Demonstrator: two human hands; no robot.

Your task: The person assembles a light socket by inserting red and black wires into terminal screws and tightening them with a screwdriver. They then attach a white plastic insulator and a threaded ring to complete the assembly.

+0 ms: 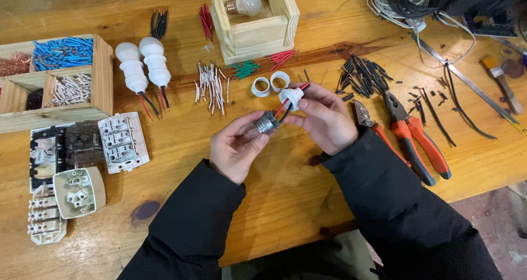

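My left hand (237,146) pinches a small metal threaded lamp socket insert (267,122) above the wooden bench. My right hand (325,117) grips a white plastic lamp holder cap (290,97). A red wire and a black wire (284,110) run from the metal insert through the cap and stick out past my right fingers. Both hands are close together, held just above the table. Two white plastic rings (270,84) lie on the bench right behind them.
Two assembled white lamp holders (144,66) lie at the left. A wooden box (257,34) holds a bulb (245,4). Compartment tray (99,71) with wire bits, white switch parts (123,141), orange pliers (409,134), cutters (366,118), black wire pieces (362,74), a cable bundle (403,0).
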